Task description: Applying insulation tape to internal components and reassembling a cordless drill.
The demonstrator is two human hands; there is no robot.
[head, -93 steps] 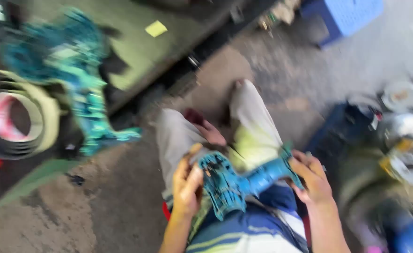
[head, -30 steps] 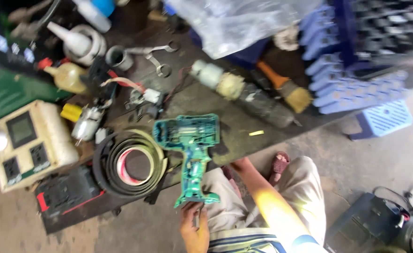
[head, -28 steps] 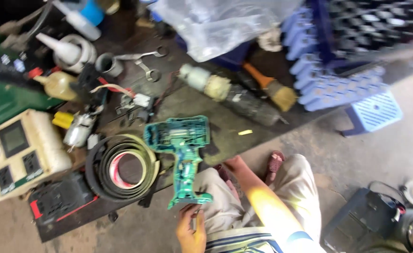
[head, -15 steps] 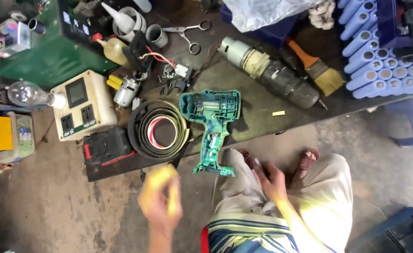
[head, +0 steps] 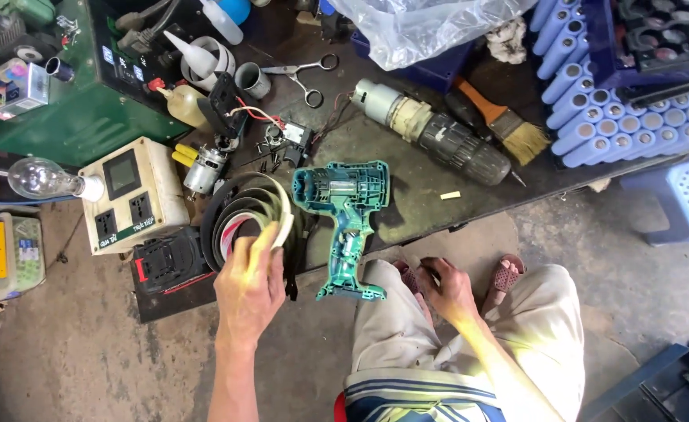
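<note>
Left hand fingers spread, touching tape rolls; right hand loosely curled, empty.

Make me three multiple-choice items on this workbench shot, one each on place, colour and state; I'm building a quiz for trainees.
1. Where does the open drill housing lie?
A. On the person's lap
B. On the bench, just right of the tape rolls
C. Inside the plastic bag

2. What colour are the cylindrical cells stacked at the right?
A. Light blue
B. Red
C. Yellow

3. What is the left hand doing?
A. Gripping the scissors
B. Resting on the knee
C. Reaching to the tape rolls, fingers at their rim

Answers: 1 B, the teal shell lies flat on the dark bench beside the rolls. 2 A, every cell end and side shows pale blue. 3 C, the fingers meet the rolls' near edge, while the right hand rests on the knee.
</note>
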